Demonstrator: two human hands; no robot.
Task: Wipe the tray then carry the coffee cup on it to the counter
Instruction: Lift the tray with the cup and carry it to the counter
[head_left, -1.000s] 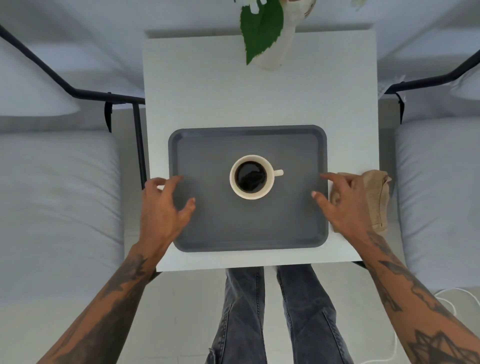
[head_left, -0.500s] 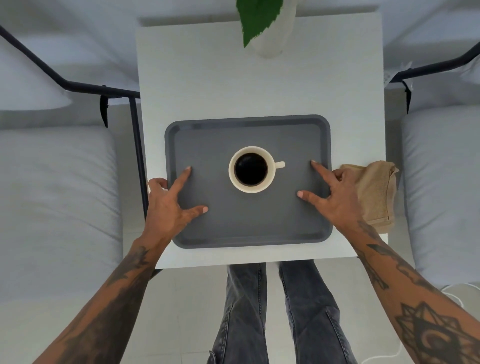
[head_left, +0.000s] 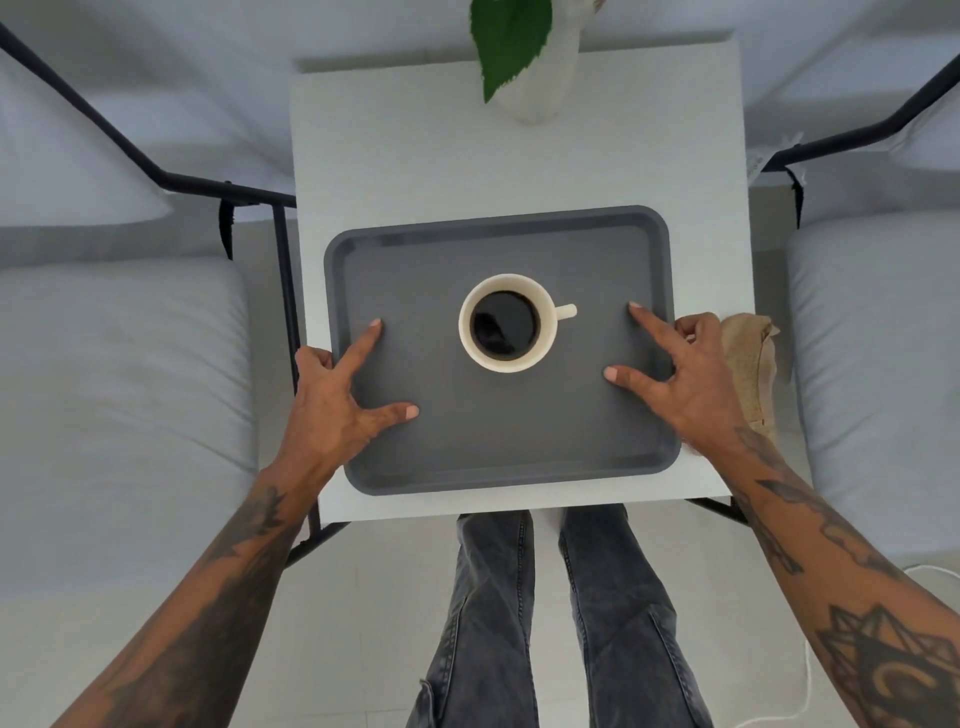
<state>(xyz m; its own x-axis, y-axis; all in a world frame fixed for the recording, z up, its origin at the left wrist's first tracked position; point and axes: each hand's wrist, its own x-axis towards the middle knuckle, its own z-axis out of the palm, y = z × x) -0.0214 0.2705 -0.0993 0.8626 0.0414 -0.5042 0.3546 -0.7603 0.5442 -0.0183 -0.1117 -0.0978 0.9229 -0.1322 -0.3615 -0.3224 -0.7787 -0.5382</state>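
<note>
the tray (head_left: 498, 441) is now gripped at both side rims by the left hand (head_left: 332, 405) and right hand (head_left: 691, 384), fingers (head_left: 363, 345) spread across it, where a second ago they only hovered. the coffee cup (head_left: 506, 323) is centred, so lifting off the bench (head_left: 467, 156) is judged next.

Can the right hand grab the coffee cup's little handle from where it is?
Probably yes. The handle sticks out toward the right hand, and only bare tray lies between them. But that hand is gripping the tray's edge, so it would have to let go first.
</note>
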